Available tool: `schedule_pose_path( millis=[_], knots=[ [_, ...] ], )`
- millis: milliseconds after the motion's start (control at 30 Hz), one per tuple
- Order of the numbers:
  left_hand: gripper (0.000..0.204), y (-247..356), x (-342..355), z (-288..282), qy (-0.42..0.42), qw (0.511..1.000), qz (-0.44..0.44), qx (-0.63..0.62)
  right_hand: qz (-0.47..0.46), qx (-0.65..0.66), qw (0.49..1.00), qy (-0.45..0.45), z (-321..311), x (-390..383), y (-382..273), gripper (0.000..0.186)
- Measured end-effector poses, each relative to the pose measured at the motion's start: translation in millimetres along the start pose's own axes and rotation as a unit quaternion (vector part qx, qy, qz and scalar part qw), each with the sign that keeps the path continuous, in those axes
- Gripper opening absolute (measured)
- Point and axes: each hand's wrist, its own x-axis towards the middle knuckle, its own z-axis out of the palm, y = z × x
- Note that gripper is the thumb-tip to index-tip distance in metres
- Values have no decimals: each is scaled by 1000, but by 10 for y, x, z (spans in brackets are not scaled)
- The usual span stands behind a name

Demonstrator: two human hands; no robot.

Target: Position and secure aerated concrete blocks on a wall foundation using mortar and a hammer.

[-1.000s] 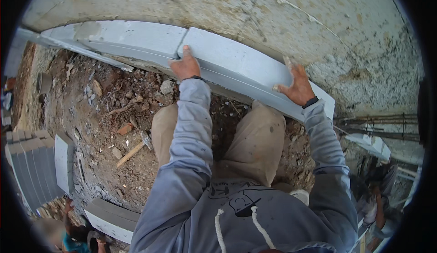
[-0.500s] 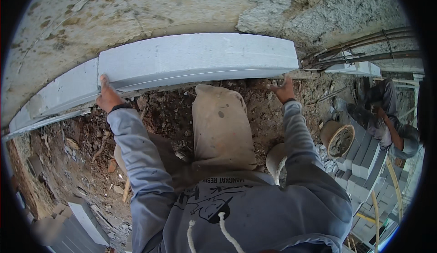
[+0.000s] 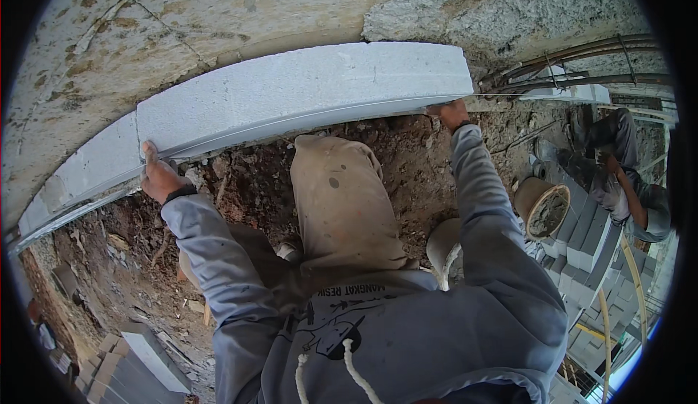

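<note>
A long white lightweight concrete block (image 3: 305, 80) lies against the wall, its left end meeting another white block (image 3: 91, 158) at a narrow joint. My left hand (image 3: 163, 176) is at that joint, thumb up against the block's face and fingers curled by the lower edge. Under the long block's right end, my right hand (image 3: 452, 114) grips the bottom edge, its fingers partly hidden. A thin pale string (image 3: 502, 95) runs along the lower front of the blocks and on to the right.
Steel bars (image 3: 582, 69) lie along the wall at right. A bucket of grey mortar (image 3: 547, 211) stands beside stacked grey blocks (image 3: 592, 240), near another person (image 3: 625, 178). More blocks (image 3: 153, 357) lie at lower left. Below me are soil and rubble (image 3: 240, 178).
My right hand has moved up to the block's lower edge and its fingers have closed there. My left hand stays at the joint. The view has shifted slightly.
</note>
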Motion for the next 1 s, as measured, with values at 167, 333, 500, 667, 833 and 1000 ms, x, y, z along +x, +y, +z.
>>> schedule_pose_path(
  millis=[167, 333, 500, 667, 833, 1000],
  knots=[
    [48, -44, 21, -29, -44, 999, 10, -1, -1, -49, 998, 33, -9, -39, -30, 52],
    [35, -41, -22, -34, -1, 999, 45, -12, -20, 22, 999, 17, -33, -55, 36, 52],
    [32, 19, -106, -5, -55, 995, 57, -57, 94, -117, 987, 56, 15, -75, -65, 47],
    [40, -103, -33, -34, -42, 992, 121, -17, 47, -618, 767, -166, 254, -713, -1054, 59],
    [38, -213, 7, -33, -13, 991, 129, 43, -218, -207, 878, -372, 948, -1263, -2553, 37],
    [62, -123, -51, -58, -24, 986, 99, 132, -493, -346, 790, -117, 2674, -949, -3230, 53]
  ],
)
